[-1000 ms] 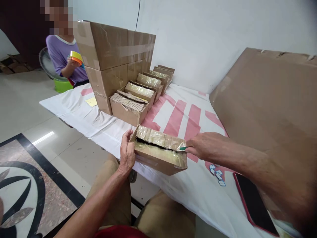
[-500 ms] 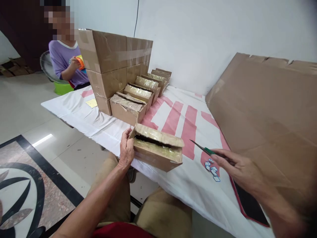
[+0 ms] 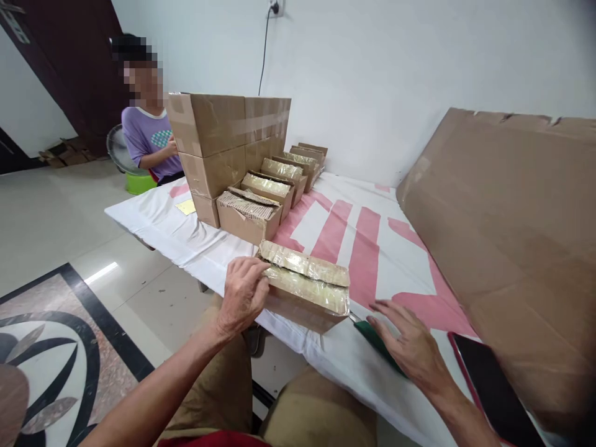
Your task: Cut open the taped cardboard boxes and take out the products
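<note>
A small cardboard box (image 3: 307, 304) with taped top flaps sits at the table's near edge, a narrow gap along its top. My left hand (image 3: 244, 295) grips its left end, fingers curled over the upper corner. To the right of the box, a green-handled knife (image 3: 377, 341) lies on the cloth, its blade mostly out of sight by the box's corner. My right hand (image 3: 405, 341) hovers at the knife's handle with fingers spread and nothing held in them.
Stacked cardboard boxes (image 3: 223, 127) stand at the back left, beside a row of small boxes (image 3: 249, 217). A large cardboard sheet (image 3: 507, 236) leans on the right. Near it lies a red-edged phone (image 3: 498, 391). A person in purple (image 3: 144, 139) sits beyond the stack.
My right hand has put the knife down beside the box and opened. My left hand has shifted from the box's side onto its upper left corner. The flaps lie closer together.
</note>
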The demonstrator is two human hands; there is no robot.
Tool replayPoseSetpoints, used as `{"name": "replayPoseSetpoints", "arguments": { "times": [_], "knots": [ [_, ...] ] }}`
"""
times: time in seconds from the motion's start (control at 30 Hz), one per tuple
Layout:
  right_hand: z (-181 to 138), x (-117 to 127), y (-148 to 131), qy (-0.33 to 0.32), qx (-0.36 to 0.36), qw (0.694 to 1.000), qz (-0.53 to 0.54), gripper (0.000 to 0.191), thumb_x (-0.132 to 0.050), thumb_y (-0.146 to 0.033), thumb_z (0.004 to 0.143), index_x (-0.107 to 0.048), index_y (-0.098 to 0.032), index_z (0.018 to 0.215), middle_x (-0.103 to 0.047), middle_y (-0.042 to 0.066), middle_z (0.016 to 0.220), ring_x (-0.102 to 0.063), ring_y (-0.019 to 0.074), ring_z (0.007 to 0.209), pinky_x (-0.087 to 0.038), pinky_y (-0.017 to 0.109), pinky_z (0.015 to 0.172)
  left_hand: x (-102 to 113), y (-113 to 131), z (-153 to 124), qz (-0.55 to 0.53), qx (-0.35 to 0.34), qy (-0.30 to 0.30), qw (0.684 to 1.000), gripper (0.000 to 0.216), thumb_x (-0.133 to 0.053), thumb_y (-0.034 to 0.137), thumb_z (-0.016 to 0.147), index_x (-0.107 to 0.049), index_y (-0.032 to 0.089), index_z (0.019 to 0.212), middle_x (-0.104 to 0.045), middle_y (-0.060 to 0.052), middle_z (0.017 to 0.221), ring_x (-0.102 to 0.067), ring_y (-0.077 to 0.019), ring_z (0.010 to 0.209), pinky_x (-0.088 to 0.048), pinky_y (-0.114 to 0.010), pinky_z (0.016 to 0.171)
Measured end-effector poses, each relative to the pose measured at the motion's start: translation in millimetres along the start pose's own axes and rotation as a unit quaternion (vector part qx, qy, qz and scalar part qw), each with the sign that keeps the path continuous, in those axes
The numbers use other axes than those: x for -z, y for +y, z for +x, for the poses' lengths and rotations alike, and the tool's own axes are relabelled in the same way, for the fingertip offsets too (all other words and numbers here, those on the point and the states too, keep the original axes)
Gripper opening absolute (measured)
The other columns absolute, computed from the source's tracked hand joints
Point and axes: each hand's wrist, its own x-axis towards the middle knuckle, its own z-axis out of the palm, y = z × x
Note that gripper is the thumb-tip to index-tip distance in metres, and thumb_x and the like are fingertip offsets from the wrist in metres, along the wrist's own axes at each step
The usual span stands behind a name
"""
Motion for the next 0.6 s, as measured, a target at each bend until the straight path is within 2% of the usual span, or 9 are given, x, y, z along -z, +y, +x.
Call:
{"name": "replayPoseSetpoints", "arguments": {
  "times": [0.1,0.23,0.37,0.47,0.6],
  "knots": [
    [32.1,13.8,-33.0,-0.01,0.017,0.998,0.057,0.04,-0.056,-0.047,0.096,-0.073,-0.024,0.124,-0.074,0.013,0.133,-0.068,0.032,0.128,-0.054,0.051,0.109,1.6,5.8,12.3,0.018,-0.026,-0.101,0.994,0.021,-0.052,0.017,0.098,-0.071,0.019,0.103,-0.078,-0.007,0.101,-0.067,-0.0245,0.098,-0.047,-0.043,0.094],
    [74.2,26.4,-67.4,-0.125,0.026,0.987,0.102,0.051,-0.055,-0.032,0.09,-0.066,-0.021,0.139,-0.063,0.013,0.152,-0.059,0.0311,0.142,-0.047,0.052,0.119,2.1,6.0,27.9,0.03,-0.016,-0.209,0.977,0.025,-0.048,0.013,0.094,-0.072,0.02,0.097,-0.08,-0.008,0.105,-0.066,-0.0263,0.101,-0.046,-0.045,0.096],
    [98.9,34.4,-71.5,-0.223,0.029,0.966,0.124,0.061,-0.056,-0.025,0.081,-0.065,-0.024,0.141,-0.067,0.01,0.149,-0.063,0.0304,0.137,-0.049,0.051,0.117,4.4,4.9,42.5,0.061,-0.013,-0.303,0.951,0.029,-0.048,0.01,0.084,-0.073,0.021,0.093,-0.079,-0.008,0.099,-0.063,-0.0289,0.099,-0.046,-0.046,0.092],
    [107.7,35.9,-66.6,-0.248,0.03,0.96,0.129,0.058,-0.059,-0.029,0.079,-0.069,-0.024,0.136,-0.069,0.01,0.146,-0.065,0.0317,0.134,-0.052,0.05,0.113,3.8,4.9,50.5,0.09,-0.027,-0.339,0.936,0.029,-0.05,0.011,0.081,-0.073,0.022,0.095,-0.077,-0.011,0.095,-0.061,-0.0313,0.097,-0.047,-0.046,0.089],
    [112.5,31.8,-63.2,-0.25,0.014,0.957,0.149,0.044,-0.06,-0.038,0.085,-0.075,-0.024,0.123,-0.075,0.009,0.136,-0.068,0.0309,0.126,-0.054,0.049,0.108,2.8,3.2,54.8,0.096,-0.042,-0.366,0.925,0.03,-0.051,0.013,0.08,-0.073,0.021,0.099,-0.074,-0.011,0.091,-0.06,-0.0311,0.093,-0.048,-0.046,0.088]
  ]
}}
